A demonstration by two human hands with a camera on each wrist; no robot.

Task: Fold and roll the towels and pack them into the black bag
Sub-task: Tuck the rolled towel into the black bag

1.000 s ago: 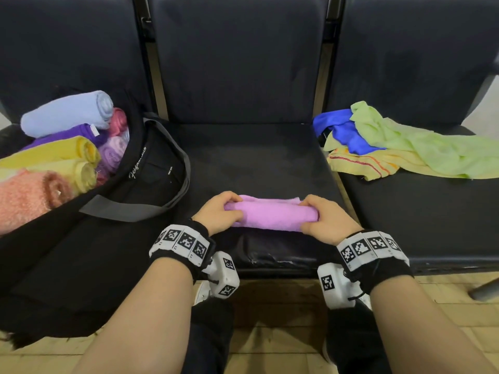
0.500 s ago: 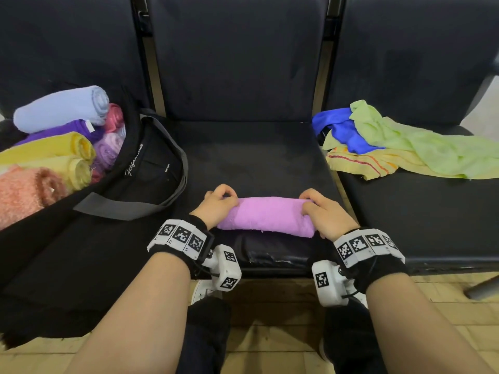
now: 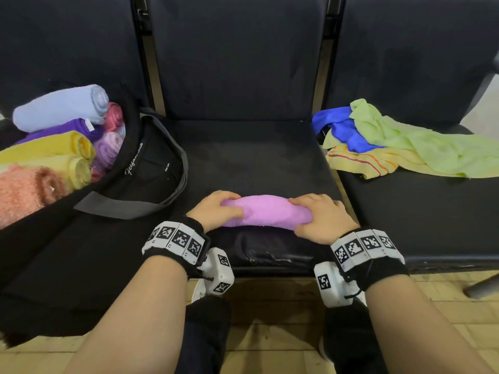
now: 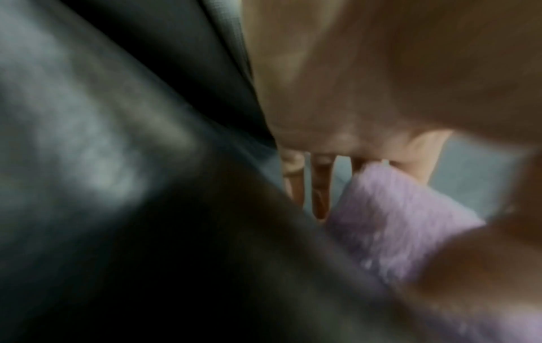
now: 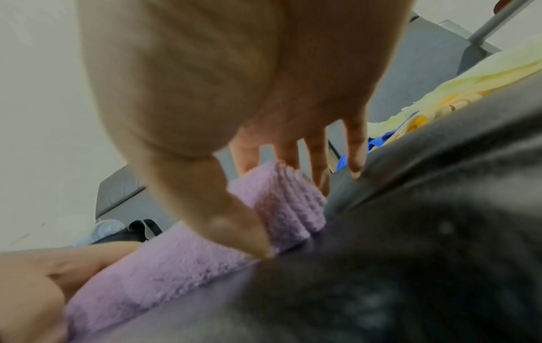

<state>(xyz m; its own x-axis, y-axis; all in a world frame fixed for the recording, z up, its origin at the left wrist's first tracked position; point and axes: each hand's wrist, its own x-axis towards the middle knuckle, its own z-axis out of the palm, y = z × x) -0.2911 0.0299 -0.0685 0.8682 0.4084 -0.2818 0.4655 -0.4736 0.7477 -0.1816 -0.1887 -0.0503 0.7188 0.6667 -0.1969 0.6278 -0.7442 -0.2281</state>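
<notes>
A lilac-pink towel roll [image 3: 266, 210] lies across the front of the middle seat [image 3: 243, 157]. My left hand [image 3: 218, 209] grips its left end, fingers curled over the top and thumb along the front. My right hand [image 3: 318, 217] grips the right end the same way. In the left wrist view the towel roll [image 4: 396, 220] sits under my fingers [image 4: 321, 185]. The right wrist view shows the rolled end of the towel roll [image 5: 287, 199] between thumb and fingers [image 5: 319, 160]. The black bag [image 3: 151, 171] stands open on the left, holding several rolled towels [image 3: 59, 109].
Loose towels lie heaped on the right seat: a blue one [image 3: 343, 128], a green one [image 3: 421, 141] and a yellow one with red stripes [image 3: 361, 160]. The bag's grey strap [image 3: 121, 209] lies near my left hand. Tiled floor [image 3: 270, 333] shows below the seat edge.
The flat tail of the towel behind the roll has been taken up into the roll. Both hands shifted slightly and now clasp the roll's ends.
</notes>
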